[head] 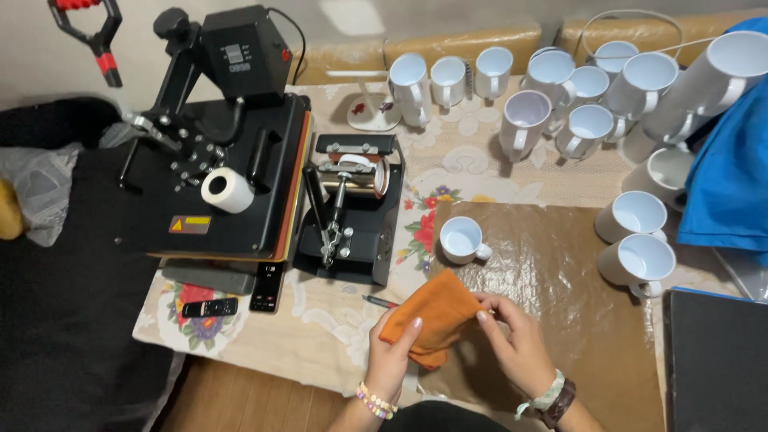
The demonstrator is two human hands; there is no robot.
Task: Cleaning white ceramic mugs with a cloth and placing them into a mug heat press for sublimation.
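Spread across the desk [336, 336] is a pale flowered cloth with a brown glossy sheet [560, 264] lying over its right part, and both hands are working just above its near edge. Left hand [392, 356] is gripping the orange cloth [432, 316] from below, thumb pressing up into the fabric, while right hand [516, 340] is pinching the cloth's right edge between its fingertips, so both are closed on it. Judging from this, the cloth is being folded or bunched into a pad, and the step seems to be at its start; the move to follow would be calling for a firm two-handed hold so the soft fabric is not slipping open. It is looking matte, thick and creased, folded into a rough wedge pointing away from the person. Just beyond the hands, a small white mug [462, 240] is standing upright by itself on the edge of the brown sheet, near but not touching the cloth. Left of the hands a pen [378, 302] is lying on the desk, and farther off a black mug press [352, 208] is sitting beside a large flat heat press [216, 160] with a roll of white tape [228, 190] resting on it. Farther ahead and to the right, many white mugs [576, 104] are standing in a cluster, and a blue fabric [732, 176] is hanging over at the far right.
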